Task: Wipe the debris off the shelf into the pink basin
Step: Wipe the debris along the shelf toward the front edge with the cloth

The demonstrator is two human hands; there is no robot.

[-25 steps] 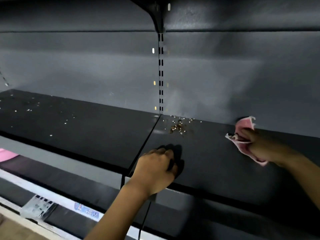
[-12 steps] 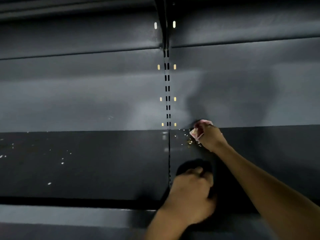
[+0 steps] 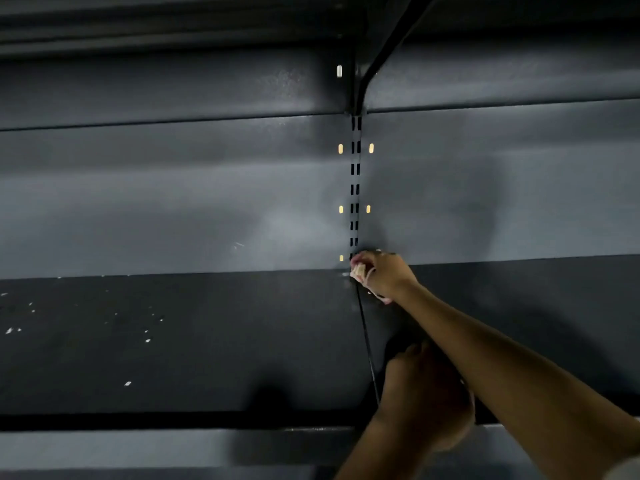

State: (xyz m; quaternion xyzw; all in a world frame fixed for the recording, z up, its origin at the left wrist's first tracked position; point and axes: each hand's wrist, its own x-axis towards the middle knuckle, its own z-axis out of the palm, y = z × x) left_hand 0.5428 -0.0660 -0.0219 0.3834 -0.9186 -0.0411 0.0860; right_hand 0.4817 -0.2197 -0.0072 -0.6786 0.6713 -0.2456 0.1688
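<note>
Where the matte, finely speckled dark shelf (image 3: 207, 341) meets the grey back panel (image 3: 173, 202), the right hand (image 3: 384, 275) is clenched around a crumpled pink cloth (image 3: 358, 271), pressing it into the rear corner at the foot of the slotted upright (image 3: 355, 188). Cloth soft and bunched, only a pale fold and a trailing edge showing past the fingers. The left hand (image 3: 426, 393) sits at the shelf's front lip beside the seam between panels, fingers curled; cannot tell whether it grips anything, as the right forearm crosses over it. Pale flecks of debris (image 3: 145, 327) scattered on the left panel, well apart from the cloth. Pink basin not in view. Compared with half a second ago: right hand has shifted left onto the seam, and the brownish crumb pile beside it is no longer visible.
</note>
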